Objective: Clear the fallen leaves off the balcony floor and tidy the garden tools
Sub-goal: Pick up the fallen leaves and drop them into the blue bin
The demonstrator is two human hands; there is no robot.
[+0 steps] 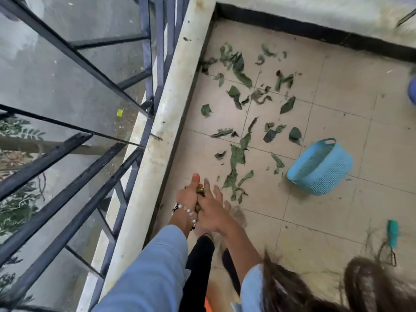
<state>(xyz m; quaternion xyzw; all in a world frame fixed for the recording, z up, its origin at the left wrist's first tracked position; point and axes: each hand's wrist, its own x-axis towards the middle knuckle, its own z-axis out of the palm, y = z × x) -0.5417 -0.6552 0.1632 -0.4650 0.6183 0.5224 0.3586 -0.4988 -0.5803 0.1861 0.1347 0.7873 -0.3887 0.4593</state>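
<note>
Several green fallen leaves (pixel 238 70) lie scattered over the beige tiled balcony floor (pixel 337 109), from the far corner down to my hands. My left hand (pixel 189 195), with a bead bracelet at the wrist, grips a small bunch of leaves (pixel 200 191), thumb pointing up. My right hand (pixel 211 212) lies against the left hand with fingers spread and fairly straight, touching that bunch. A garden tool with a teal handle (pixel 392 235) lies on the floor at the lower right. A light blue mesh basket (pixel 319 167) lies tipped on its side to the right of the leaves.
A pale concrete kerb (pixel 157 136) and a dark metal railing (pixel 74 140) run along the left edge, with a drop beyond. A low wall with a black skirting (pixel 315 30) closes the far side. A blue object (pixel 412 88) shows at the right edge. My hair hangs in at bottom right.
</note>
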